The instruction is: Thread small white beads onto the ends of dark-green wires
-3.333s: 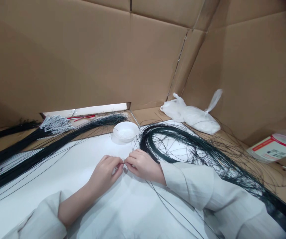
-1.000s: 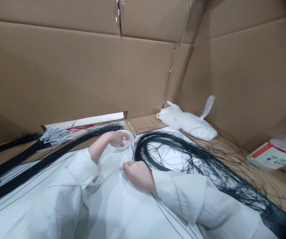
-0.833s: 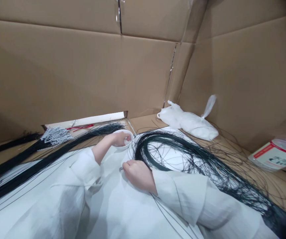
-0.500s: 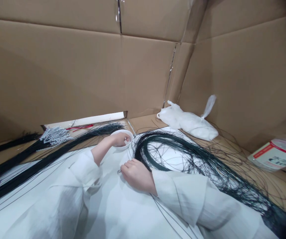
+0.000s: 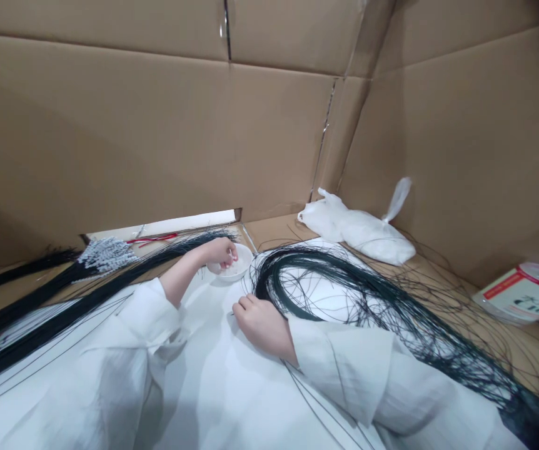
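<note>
My left hand (image 5: 220, 251) is over the left rim of a small white bowl (image 5: 246, 267), its fingertips pinched together. Something small and pale seems to be between them, too small to name. Lower down, my right hand (image 5: 261, 322) is closed above the white surface, knuckles up. Thin dark wires (image 5: 304, 394) run out from beneath its wrist, and a short dark tip pokes out by its thumb side. Just behind it curves a big looped bundle of dark green wires (image 5: 316, 265).
Long dark wire bundles (image 5: 86, 300) lie on the left, one with a cluster of white tips (image 5: 107, 255). A red strip (image 5: 157, 238) lies behind. A knotted white plastic bag (image 5: 367, 234) and a labelled clear container (image 5: 525, 290) stand right. Cardboard walls (image 5: 157, 137) enclose the back and right.
My left hand has risen from inside the bowl and moved left and up to its rim. My right hand has stayed nearly in place, still closed.
</note>
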A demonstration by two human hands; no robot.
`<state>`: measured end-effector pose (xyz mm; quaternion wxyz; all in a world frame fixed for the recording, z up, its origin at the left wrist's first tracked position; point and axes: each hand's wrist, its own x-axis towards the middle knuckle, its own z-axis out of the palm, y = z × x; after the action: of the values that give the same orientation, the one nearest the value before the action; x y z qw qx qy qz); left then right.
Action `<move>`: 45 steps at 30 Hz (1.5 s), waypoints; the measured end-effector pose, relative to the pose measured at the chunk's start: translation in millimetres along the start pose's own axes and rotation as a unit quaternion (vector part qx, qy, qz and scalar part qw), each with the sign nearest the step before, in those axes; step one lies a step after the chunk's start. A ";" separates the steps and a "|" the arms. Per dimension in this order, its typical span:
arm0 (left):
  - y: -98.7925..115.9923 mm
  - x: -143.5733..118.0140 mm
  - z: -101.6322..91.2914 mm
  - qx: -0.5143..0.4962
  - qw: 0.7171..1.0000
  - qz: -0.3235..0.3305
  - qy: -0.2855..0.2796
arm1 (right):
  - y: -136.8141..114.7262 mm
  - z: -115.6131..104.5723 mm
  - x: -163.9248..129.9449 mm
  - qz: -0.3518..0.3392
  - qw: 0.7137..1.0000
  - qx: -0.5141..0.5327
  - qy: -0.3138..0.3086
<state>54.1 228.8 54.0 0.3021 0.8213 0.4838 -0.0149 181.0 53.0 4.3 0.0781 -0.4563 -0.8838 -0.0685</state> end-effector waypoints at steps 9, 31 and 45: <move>-4.2 -4.4 -5.4 -0.092 0.996 -0.018 -0.008 | -1.0 -1.0 0.3 0.004 1.000 -0.002 -0.004; -2.6 -15.5 -2.1 -0.355 0.933 -0.055 0.038 | -1.8 -4.3 1.6 -0.007 1.000 -0.007 -0.013; -0.9 -13.7 -2.6 -0.380 0.920 -0.086 0.044 | -1.2 -3.4 0.1 -0.007 1.000 -0.010 -0.009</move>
<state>45.4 219.7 60.0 0.5677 0.5993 0.5348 0.1803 180.2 51.8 7.6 0.0655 -0.4515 -0.8868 -0.0737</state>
